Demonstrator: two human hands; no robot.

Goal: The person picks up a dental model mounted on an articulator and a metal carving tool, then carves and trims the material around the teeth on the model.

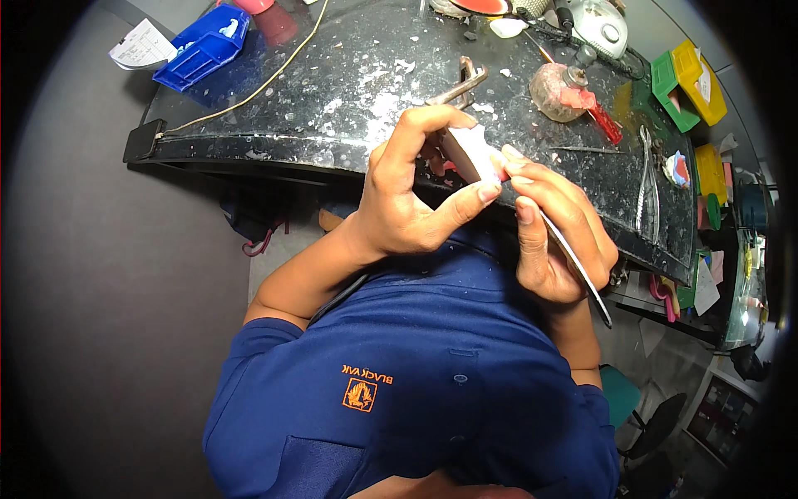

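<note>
My left hand is curled round a white plaster dental cast, thumb on the near side and index finger over the far edge. A little pink shows at the cast's lower edge, partly hidden by fingertips. In my right hand lies a slim metal carving tool, its flat dark end sticking out toward me past the palm. The fingertips of that hand meet the cast's right side; the tool's working tip is hidden there. Both hands are raised over the bench's near edge, in front of my chest.
On the black, white-speckled bench, a bent metal frame stands behind my hands. Rightward are a glass burner jar, a red-handled tool, long metal tweezers and a pink-and-blue model. A blue bin sits far left.
</note>
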